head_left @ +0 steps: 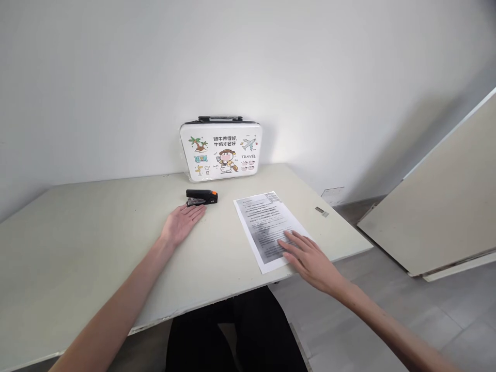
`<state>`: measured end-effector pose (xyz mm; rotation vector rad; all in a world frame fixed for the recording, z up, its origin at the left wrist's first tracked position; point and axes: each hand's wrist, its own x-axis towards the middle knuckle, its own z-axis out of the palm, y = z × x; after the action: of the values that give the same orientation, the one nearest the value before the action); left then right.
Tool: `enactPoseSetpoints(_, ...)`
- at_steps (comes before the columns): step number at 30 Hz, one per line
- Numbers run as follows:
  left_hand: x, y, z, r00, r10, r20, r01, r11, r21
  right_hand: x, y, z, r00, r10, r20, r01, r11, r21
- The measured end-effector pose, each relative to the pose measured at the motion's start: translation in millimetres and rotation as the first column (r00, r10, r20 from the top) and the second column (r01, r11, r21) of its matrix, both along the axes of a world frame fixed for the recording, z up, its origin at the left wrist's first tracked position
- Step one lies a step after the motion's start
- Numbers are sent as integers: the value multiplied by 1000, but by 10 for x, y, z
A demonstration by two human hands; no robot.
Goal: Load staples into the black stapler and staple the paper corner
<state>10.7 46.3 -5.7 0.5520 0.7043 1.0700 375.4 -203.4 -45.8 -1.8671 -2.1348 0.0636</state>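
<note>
A black stapler with an orange patch near one end lies on the table, left of the middle. Just in front of it my left hand rests palm up, fingers stretched out and nearly touching or touching its near side. To the right, a printed sheet of paper lies flat with dark text. My right hand is over the sheet's lower right corner, palm down, fingers spread. Whether more sheets lie under the top one I cannot tell.
A white case with cartoon prints and a black handle stands against the wall at the table's back. A small metal piece lies on the table at the right. A large pale panel leans at the far right above the grey floor.
</note>
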Motion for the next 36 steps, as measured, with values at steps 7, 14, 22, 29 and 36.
enactPoseSetpoints(7,-10,-25,-81,945,56,-323,33,964,263,-653,-221,195,990,117,-73,-120,992,-33)
enactPoseSetpoints(14,-188,-377,-185,320,419,-850,657,548,518,-915,-245,537,906,253,-339,-314,939,-140)
enactPoseSetpoints(22,-529,-412,-244,76,603,-794,815,421,398,-508,-91,241,963,159,-220,-189,974,-126)
enactPoseSetpoints(29,-980,-346,-182,22,584,-811,794,483,369,-598,-32,153,940,242,-240,-276,953,-123)
enactPoseSetpoints(36,-1235,-405,-150,124,577,-807,695,531,486,-630,404,224,861,201,-468,-295,946,-136)
